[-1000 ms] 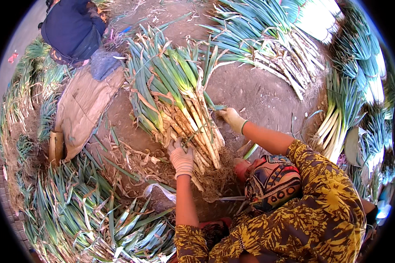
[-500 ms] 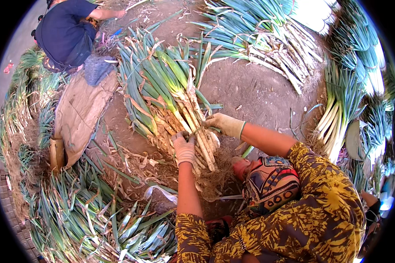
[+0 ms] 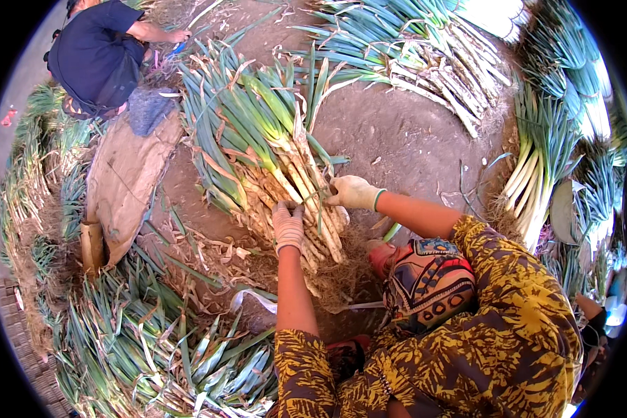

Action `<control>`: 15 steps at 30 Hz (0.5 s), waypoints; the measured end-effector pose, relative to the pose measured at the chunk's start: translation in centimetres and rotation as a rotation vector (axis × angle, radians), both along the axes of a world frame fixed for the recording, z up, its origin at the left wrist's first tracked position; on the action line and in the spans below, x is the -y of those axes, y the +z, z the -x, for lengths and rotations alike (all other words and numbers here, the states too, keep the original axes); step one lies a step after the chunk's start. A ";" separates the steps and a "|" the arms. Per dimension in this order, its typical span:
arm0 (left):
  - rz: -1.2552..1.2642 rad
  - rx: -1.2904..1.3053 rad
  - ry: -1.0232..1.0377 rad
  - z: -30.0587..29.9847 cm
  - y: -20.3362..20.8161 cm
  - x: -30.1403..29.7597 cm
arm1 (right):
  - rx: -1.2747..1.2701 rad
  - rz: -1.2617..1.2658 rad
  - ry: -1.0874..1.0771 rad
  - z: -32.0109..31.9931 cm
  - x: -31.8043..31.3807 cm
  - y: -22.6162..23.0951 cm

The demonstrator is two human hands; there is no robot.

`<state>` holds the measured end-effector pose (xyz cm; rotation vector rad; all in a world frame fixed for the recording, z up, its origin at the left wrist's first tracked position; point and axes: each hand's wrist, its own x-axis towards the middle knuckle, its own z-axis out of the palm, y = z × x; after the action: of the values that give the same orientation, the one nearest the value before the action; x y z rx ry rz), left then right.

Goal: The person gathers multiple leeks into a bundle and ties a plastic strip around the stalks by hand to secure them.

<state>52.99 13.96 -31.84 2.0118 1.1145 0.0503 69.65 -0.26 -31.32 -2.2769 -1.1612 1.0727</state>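
A large heap of leeks (image 3: 258,118) lies on the ground before me, green leaves pointing away and dirty white stalks with roots toward me. My left hand (image 3: 288,226), in a pale glove, is closed on the near stalks from the left side. On the right side of the same stalks, my gloved right hand (image 3: 354,193) has its fingers pinched together. A thin greenish strip (image 3: 318,198) crosses the stalks between both hands. The fingertips of each hand are partly hidden, and what the right one pinches is hard to make out.
More leeks (image 3: 439,70) lie at the far right, with a pale-stalked bunch (image 3: 529,171) near the right edge. A leafy pile (image 3: 139,341) fills the lower left. A brown sheet (image 3: 129,181) lies left of the heap. Another person (image 3: 94,59) crouches at the far left.
My right hand has shifted slightly right, a little farther from the left. My left hand stays at the stalks. The other person's hand has moved a little.
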 end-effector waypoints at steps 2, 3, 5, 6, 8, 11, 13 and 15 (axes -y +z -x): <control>0.004 0.017 -0.006 0.2 0.8 0.3 | 0.030 -0.011 0.012 0.7 -0.5 0.0; 0.025 0.004 -0.001 0.6 1.0 0.0 | 0.036 -0.016 0.051 0.9 -1.1 0.3; 0.074 -0.004 0.002 1.2 0.2 -0.7 | 0.070 -0.061 0.121 0.5 -2.1 0.4; 0.047 0.008 -0.039 1.4 -1.2 -1.1 | 0.092 -0.097 0.148 0.0 -1.9 -1.1; 0.051 0.016 -0.067 0.1 -0.7 -0.3 | 0.039 -0.223 0.152 -1.7 -0.4 -5.2; 0.000 0.004 -0.066 0.9 1.1 0.0 | -0.248 -0.239 0.099 -1.1 -1.0 -4.5; -0.085 -0.013 -0.091 1.6 0.8 0.0 | -0.333 -0.219 0.058 -0.5 -1.5 -3.7; -0.088 0.026 -0.078 1.7 0.0 0.2 | -0.383 -0.344 0.063 0.1 -0.3 -2.9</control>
<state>51.32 13.79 -31.84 2.1249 1.0332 0.0863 69.60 0.04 -34.23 -1.6963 -1.1559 1.1645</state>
